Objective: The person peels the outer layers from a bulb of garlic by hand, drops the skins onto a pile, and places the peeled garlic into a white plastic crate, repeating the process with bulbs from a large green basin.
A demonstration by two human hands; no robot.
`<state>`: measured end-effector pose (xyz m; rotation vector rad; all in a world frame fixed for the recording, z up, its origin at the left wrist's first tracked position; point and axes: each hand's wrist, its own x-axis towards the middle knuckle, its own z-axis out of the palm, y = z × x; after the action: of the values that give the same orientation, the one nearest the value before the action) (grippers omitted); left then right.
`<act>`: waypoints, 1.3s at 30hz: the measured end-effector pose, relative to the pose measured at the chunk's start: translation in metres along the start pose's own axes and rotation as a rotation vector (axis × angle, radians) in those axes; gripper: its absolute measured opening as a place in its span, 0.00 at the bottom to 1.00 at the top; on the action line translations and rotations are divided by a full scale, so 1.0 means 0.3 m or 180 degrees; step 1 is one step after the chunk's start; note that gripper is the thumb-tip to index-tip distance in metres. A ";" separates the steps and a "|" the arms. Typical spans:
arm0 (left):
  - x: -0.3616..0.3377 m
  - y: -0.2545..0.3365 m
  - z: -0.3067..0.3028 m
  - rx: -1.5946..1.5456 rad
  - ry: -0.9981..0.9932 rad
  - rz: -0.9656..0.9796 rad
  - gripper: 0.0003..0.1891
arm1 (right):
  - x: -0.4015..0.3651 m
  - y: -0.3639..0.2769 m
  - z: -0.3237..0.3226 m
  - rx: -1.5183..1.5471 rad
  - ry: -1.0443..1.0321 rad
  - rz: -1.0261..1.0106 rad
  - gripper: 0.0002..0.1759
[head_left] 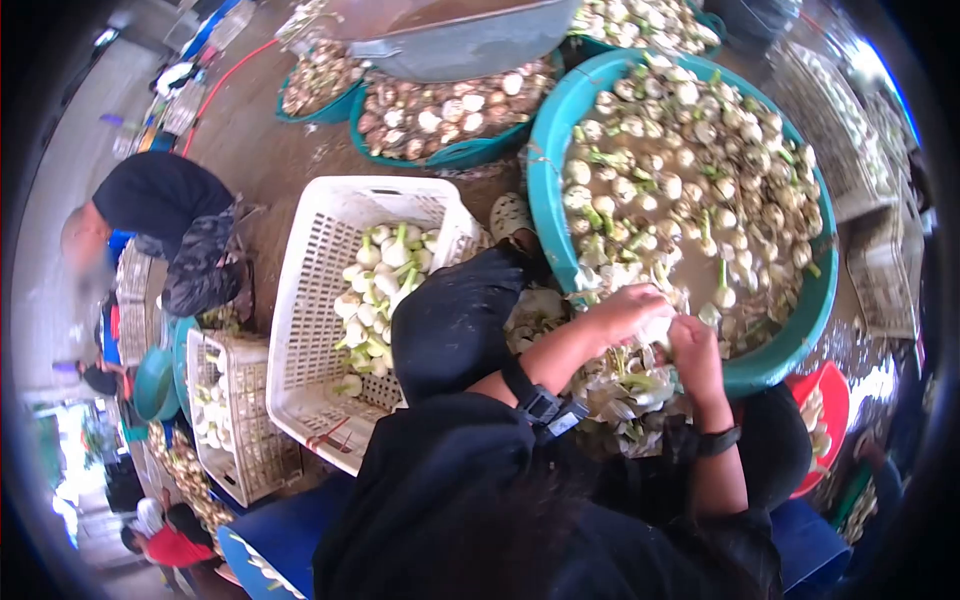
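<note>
- Far left: another person (165, 215) crouches by a small crate (235, 420).
- White basket (310, 290), left of the knee, holds cleaned bulbs with green stalks.
- Left hand (622, 312) is curled round a bulb (655, 328), gripping it.
- Right hand (693, 348) is pinched onto the same bulb; reads as peeling or trimming.
- The bulb sits at the near rim of the teal tub (545, 200), above a scrap pile (620, 400).
- Next move likely needs a firm left grip and a clean pull.
- No legible writing.

1 pale white bulb (656, 327), perhaps an onion, between left hand (625, 308) and right hand (692, 342)
</note>
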<state>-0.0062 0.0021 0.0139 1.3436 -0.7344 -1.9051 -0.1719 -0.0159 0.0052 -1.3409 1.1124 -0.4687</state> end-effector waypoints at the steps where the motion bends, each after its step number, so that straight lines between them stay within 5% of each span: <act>1: 0.020 -0.019 -0.003 0.0224 -0.0115 0.0394 0.16 | -0.015 -0.032 0.010 0.1201 0.0298 0.0735 0.12; 4: 0.008 -0.020 0.010 0.0436 -0.0064 0.0955 0.22 | -0.052 -0.041 0.021 0.1460 0.0498 0.0340 0.12; 6: -0.062 0.048 -0.005 0.1818 -0.0363 0.0787 0.24 | -0.042 0.035 -0.022 -0.0332 0.0037 -0.0457 0.13; 8: -0.070 -0.001 0.011 0.1758 -0.0347 0.1228 0.25 | -0.027 0.059 -0.043 -0.0598 0.0051 -0.0026 0.10; 10: -0.063 -0.033 0.014 0.3229 0.0313 0.3145 0.26 | -0.023 0.048 -0.037 0.2000 0.0023 0.0957 0.07; 11: -0.081 -0.013 0.015 0.3716 0.0480 0.3576 0.25 | -0.022 0.035 -0.031 0.1995 0.0008 0.0947 0.07; 14: -0.058 -0.023 0.024 0.2586 0.0459 0.3394 0.21 | -0.043 -0.014 -0.026 0.3224 0.0457 0.0910 0.10; 16: -0.016 -0.059 0.043 -0.0276 0.0556 0.2334 0.14 | -0.072 -0.015 -0.017 0.3336 0.0139 -0.0053 0.12; 18: -0.013 -0.009 -0.017 -0.1337 0.0450 0.1206 0.11 | -0.130 -0.034 0.009 0.2718 0.0184 -0.0675 0.08; 19: 0.047 -0.077 -0.088 -0.2118 -0.0224 0.1244 0.13 | -0.150 -0.028 -0.003 0.2659 -0.0042 -0.0967 0.07; 20: -0.013 -0.009 -0.038 -0.2612 0.0354 0.0985 0.17 | -0.169 -0.022 -0.022 0.2586 -0.0289 -0.1245 0.06; 21: 0.020 -0.052 -0.089 -0.2966 -0.0131 0.1139 0.19 | -0.187 -0.025 -0.045 0.2909 -0.0081 -0.1307 0.06; 23: -0.021 0.018 -0.062 -0.2901 0.0874 0.0572 0.18 | -0.219 -0.104 -0.099 0.3206 0.0571 -0.1521 0.11; 26: -0.060 0.041 -0.078 -0.3173 0.0430 0.0551 0.14 | -0.197 -0.127 -0.207 0.3758 0.0638 -0.1769 0.16; 28: -0.086 0.064 -0.095 -0.2957 0.0863 0.0717 0.13 | -0.173 -0.125 -0.217 0.3647 0.0944 -0.1515 0.14; 31: -0.153 0.075 -0.166 -0.2932 0.1159 0.0896 0.15 | -0.086 0.014 -0.221 -0.0450 -0.0252 -0.0490 0.13; 32: -0.230 0.094 -0.197 -0.3007 0.1283 0.1061 0.15 | -0.111 -0.051 -0.146 -0.2554 -0.0074 -0.0356 0.13; 34: -0.436 0.125 -0.297 -0.2850 0.1924 0.1946 0.16 | -0.097 0.042 -0.108 -0.2746 0.0317 -0.0773 0.15; 35: -0.523 0.169 -0.316 -0.2664 0.3322 0.2130 0.15 | -0.088 0.038 -0.089 -0.1838 0.0254 -0.0469 0.15; 36: -0.648 0.118 -0.429 -0.1934 0.3562 0.2339 0.14 | -0.080 0.023 -0.081 -0.0959 0.0223 -0.0099 0.14; 37: -0.766 0.044 -0.556 -0.0780 0.4133 0.2202 0.12 | -0.063 0.034 -0.086 -0.0852 0.0133 -0.0087 0.14; 38: -0.807 0.053 -0.563 -0.0653 0.4811 0.1956 0.07 | -0.049 0.053 -0.099 -0.0749 0.0097 -0.0059 0.15; 39: -0.897 0.007 -0.628 0.0365 0.4492 0.0818 0.10 | -0.034 0.073 -0.102 -0.0864 0.0147 -0.0082 0.14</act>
<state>0.2359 0.2026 0.1096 2.0490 -0.2199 -0.3923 -0.2090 -0.0186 -0.0068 -1.5886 1.2304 -0.3781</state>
